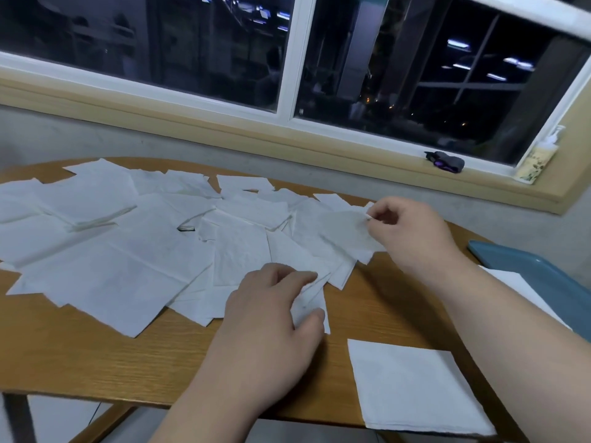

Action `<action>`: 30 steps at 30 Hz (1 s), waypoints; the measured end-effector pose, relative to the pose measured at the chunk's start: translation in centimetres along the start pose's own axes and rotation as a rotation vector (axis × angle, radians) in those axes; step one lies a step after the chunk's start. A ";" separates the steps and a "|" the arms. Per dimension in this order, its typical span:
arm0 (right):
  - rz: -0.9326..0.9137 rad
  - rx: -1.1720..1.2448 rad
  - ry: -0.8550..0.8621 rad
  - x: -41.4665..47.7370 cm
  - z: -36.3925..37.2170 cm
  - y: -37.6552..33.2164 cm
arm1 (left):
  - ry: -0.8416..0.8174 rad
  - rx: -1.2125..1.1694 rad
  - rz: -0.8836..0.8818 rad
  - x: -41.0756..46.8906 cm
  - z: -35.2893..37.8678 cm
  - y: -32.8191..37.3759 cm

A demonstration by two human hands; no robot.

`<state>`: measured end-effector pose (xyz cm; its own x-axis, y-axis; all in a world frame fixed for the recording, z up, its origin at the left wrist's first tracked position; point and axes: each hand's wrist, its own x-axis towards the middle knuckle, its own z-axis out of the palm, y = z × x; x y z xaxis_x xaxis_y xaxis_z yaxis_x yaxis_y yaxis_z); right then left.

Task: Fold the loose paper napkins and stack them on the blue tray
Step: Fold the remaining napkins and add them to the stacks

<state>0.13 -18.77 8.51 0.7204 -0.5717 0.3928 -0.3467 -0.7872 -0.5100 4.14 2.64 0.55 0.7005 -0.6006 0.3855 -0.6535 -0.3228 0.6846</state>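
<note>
Head view | loose white paper napkins (134,260) scattered on brown wooden surface (96,356), ahead-left of both hands | left hand (271,321) pinches one sheet's near corner | right hand (412,235) pinches a lifted sheet's edge | blue plastic tray (524,263) far right, nearer right hand.

Loose napkins (128,244) cover the table's (80,356) left; the tray (524,266) sits right, one napkin (412,385) in front.

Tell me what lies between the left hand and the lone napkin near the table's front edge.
Head view: only bare table between left hand and napkin.
</note>
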 end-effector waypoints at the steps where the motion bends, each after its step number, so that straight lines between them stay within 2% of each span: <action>1: -0.002 0.098 0.010 -1.8 -1.3 -0.4 | 0.000 -0.009 0.003 0.0 0.1 0.0; 3: 0.015 0.339 0.004 -5.6 -3.4 -0.8 | -0.004 -0.048 0.012 -0.1 0.2 0.2; 7: 0.203 0.828 -0.061 -11.0 -5.3 0.8 | -0.094 -0.247 -0.004 -0.6 0.1 2.2; 11: 0.409 1.038 -0.024 -14.0 -4.8 3.1 | -0.162 -0.355 0.021 -1.7 0.4 4.3; 14: 0.529 0.971 0.062 -14.9 -5.0 4.4 | -0.194 -0.368 0.036 -2.0 1.0 4.9; 17: 0.429 0.661 0.111 -15.1 -4.9 5.7 | -0.202 -0.306 0.022 -1.9 2.1 5.1; 20: 0.267 0.560 0.107 -15.2 -4.4 6.9 | -0.185 -0.237 0.008 -1.7 3.2 5.2; 30: 0.317 0.398 -0.023 -15.2 -4.5 10.7 | -0.246 -0.124 -0.134 -1.4 4.9 4.8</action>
<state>-17.20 -19.55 0.56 0.6312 -0.7597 0.1565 -0.2980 -0.4238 -0.8553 -1.40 -1.60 0.26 0.6778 -0.7225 0.1362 -0.5096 -0.3282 0.7954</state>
